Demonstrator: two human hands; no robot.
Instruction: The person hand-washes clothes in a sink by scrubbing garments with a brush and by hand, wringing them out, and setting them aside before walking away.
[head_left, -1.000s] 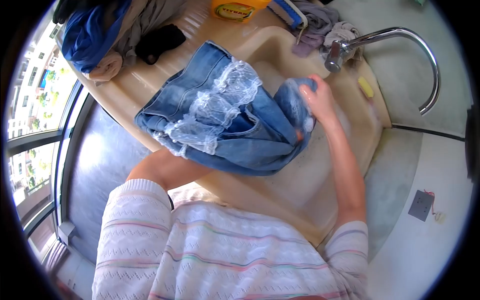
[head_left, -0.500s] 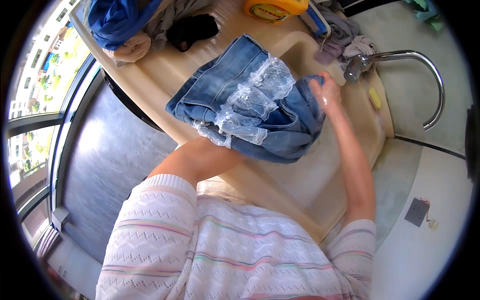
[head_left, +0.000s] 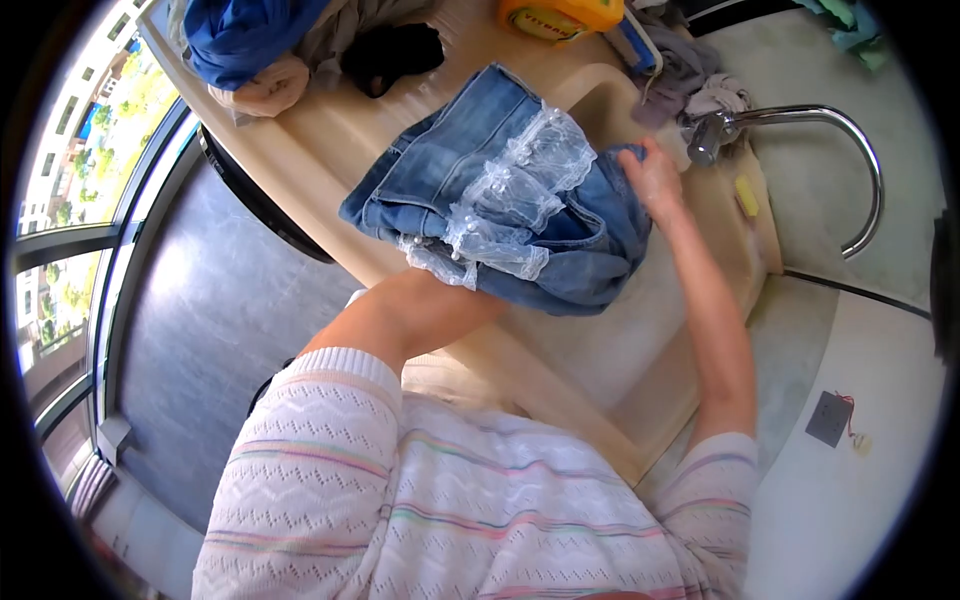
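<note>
A blue denim garment (head_left: 440, 150) with white lace ruffles and small pearl-like beads is bunched over a beige washboard sink (head_left: 590, 350). Its waistband points up and to the left. My right hand (head_left: 655, 180) is closed on the garment's right-hand edge, thumb and fingers pinching the cloth near the basin's wall. From the lower left, my left forearm (head_left: 410, 310) runs beneath the denim. The cloth hides my left hand, so its fingers cannot be made out.
A chrome faucet (head_left: 815, 110) curves out at the right, with a yellow bar (head_left: 746, 196) on the ledge below. An orange-yellow bottle (head_left: 560, 18), a blue-and-white brush (head_left: 637, 45) and grey cloths (head_left: 685, 65) lie behind. Blue (head_left: 245, 40) and black cloth (head_left: 395, 58) sit at upper left.
The garment has shifted slightly to the right and up in view, and my left forearm has moved a little right with it. My right hand keeps its grip on the cloth.
</note>
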